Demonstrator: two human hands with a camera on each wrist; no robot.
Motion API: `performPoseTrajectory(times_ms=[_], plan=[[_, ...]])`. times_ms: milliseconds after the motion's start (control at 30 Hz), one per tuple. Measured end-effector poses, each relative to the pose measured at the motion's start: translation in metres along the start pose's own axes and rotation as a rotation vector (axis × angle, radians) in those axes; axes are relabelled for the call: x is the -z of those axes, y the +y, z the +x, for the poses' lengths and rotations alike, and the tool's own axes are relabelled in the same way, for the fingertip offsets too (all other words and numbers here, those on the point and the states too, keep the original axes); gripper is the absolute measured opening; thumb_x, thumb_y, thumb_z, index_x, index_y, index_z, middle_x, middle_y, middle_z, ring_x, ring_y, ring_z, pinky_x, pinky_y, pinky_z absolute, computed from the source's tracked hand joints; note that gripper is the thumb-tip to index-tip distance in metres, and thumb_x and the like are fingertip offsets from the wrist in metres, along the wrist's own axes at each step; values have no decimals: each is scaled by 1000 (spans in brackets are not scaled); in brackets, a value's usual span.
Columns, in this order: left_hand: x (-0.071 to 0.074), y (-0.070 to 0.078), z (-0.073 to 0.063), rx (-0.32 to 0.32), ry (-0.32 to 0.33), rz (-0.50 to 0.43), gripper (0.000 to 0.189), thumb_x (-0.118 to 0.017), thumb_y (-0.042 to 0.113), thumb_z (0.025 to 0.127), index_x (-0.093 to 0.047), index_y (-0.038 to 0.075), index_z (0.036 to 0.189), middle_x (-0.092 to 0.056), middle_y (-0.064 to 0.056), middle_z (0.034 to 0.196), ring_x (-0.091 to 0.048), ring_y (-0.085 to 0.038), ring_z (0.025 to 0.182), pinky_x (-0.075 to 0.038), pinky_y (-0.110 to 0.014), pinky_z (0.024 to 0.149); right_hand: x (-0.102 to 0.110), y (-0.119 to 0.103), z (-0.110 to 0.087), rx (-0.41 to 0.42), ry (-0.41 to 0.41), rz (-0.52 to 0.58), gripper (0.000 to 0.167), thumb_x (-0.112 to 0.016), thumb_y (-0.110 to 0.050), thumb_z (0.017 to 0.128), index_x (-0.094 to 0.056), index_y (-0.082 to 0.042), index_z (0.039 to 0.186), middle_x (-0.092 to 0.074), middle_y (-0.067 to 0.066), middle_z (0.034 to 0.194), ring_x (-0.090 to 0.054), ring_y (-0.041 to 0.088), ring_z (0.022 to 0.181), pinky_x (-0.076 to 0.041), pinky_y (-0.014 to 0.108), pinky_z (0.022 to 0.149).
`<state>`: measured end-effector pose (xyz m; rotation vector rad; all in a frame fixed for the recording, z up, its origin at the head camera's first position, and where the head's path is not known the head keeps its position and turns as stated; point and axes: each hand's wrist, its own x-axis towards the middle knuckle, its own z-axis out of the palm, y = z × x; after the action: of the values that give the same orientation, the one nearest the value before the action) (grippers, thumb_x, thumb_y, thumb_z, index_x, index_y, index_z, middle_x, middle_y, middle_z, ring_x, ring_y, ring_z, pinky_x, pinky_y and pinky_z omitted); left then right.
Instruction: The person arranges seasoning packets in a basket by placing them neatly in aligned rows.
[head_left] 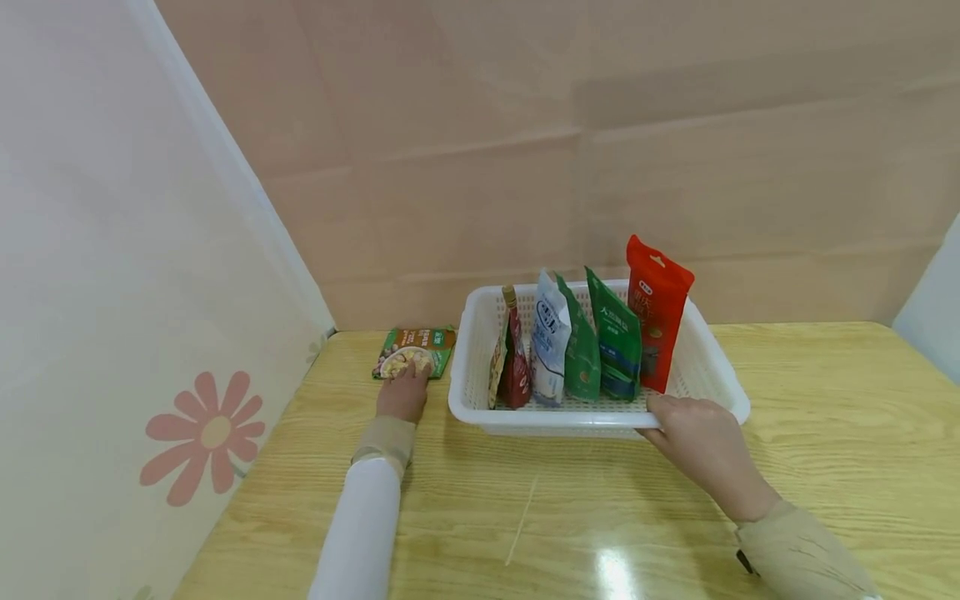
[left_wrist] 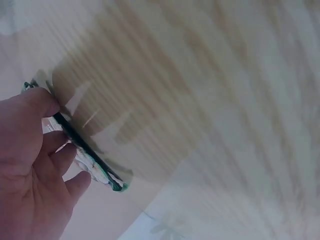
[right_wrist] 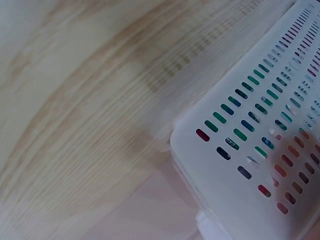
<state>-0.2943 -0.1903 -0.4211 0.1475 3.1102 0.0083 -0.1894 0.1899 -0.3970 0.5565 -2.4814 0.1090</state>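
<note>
My left hand [head_left: 405, 392] pinches the near edge of a green and brown food packet [head_left: 441, 340] left of the basket. Up close in the left wrist view, the thumb of that hand [left_wrist: 25, 155] is at the edge of the packet [left_wrist: 97, 167] and the fingers lie along its face. With my right hand [head_left: 701, 437] I grip the front rim of a white plastic basket [head_left: 555, 420] near its right corner. The slotted basket wall [right_wrist: 200, 165] fills the right of the right wrist view.
Inside the basket, several items stand upright: a bottle with a red label [head_left: 517, 367], a white and blue bag [head_left: 550, 342], green bags [head_left: 617, 342] and a tall red bag [head_left: 657, 312]. A flowered white wall [head_left: 217, 250] borders the wooden table [head_left: 465, 517] at left.
</note>
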Motion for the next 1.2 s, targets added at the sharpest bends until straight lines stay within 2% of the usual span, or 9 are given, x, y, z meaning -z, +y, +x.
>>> performPoseTrajectory(times_ms=[133, 267, 467, 600, 733, 833, 933, 1067, 1200], plan=[[-4, 0, 1, -42, 82, 41, 37, -49, 9, 97, -54, 10, 133, -58, -20, 132, -61, -36, 114, -46, -52, 98, -1, 0, 0, 3, 4, -1, 36, -84, -26, 66, -50, -13, 70, -52, -1, 54, -42, 11, 46, -36, 27, 43], [-4, 3, 2, -72, 167, 124, 29, -50, 6, 95, -59, 3, 123, -66, -18, 116, -65, -36, 100, -50, -47, 90, -2, 1, 0, 6, 7, -5, 36, -84, -26, 66, -52, -12, 72, -53, 0, 54, -43, 12, 47, -37, 27, 43], [1, 6, -1, -76, 86, 157, 23, -50, 3, 95, -62, -1, 113, -59, -24, 120, -56, -39, 113, -45, -48, 99, -2, 1, 1, 4, 7, -6, 35, -84, -25, 66, -52, -12, 72, -54, 0, 55, -43, 12, 47, -37, 27, 43], [3, 6, -5, 0, -5, 30, 34, -44, 9, 97, -53, 2, 129, -41, -35, 138, -39, -49, 131, -35, -58, 106, -2, 1, 1, 0, 4, -4, 35, -84, -25, 67, -52, -12, 71, -54, 0, 55, -43, 12, 47, -36, 27, 44], [5, 5, -6, 65, -82, -98, 44, -38, 13, 94, -42, 7, 137, -23, -41, 146, -23, -55, 138, -26, -67, 107, -2, 1, 1, -6, -3, -10, 34, -84, -26, 67, -53, -12, 72, -55, 1, 55, -44, 12, 47, -37, 27, 43], [5, 4, -7, 71, -85, -127, 39, -37, 13, 93, -41, 7, 131, -27, -41, 143, -27, -55, 135, -27, -69, 104, -1, 2, 0, -8, -4, -13, 34, -84, -25, 67, -53, -12, 72, -55, 1, 56, -45, 13, 47, -37, 27, 44], [3, 5, -6, 71, -49, -94, 36, -39, 12, 94, -41, 7, 130, -39, -39, 134, -40, -53, 126, -35, -67, 99, -1, 2, 0, -10, -5, -13, 35, -84, -24, 67, -52, -12, 71, -54, 1, 54, -44, 13, 47, -37, 27, 44], [0, 6, -5, 90, -12, 0, 44, -44, 15, 98, -39, 10, 141, -46, -33, 133, -48, -49, 122, -45, -63, 92, -1, 2, 0, -10, -2, -5, 36, -84, -25, 67, -51, -13, 69, -51, -1, 53, -42, 12, 47, -35, 26, 43], [0, 7, -3, 107, -29, 58, 53, -49, 16, 98, -32, 12, 148, -43, -27, 141, -46, -46, 125, -46, -61, 92, -1, 1, 0, -11, -2, -4, 36, -83, -25, 68, -50, -13, 69, -50, -1, 53, -41, 12, 46, -35, 26, 43]])
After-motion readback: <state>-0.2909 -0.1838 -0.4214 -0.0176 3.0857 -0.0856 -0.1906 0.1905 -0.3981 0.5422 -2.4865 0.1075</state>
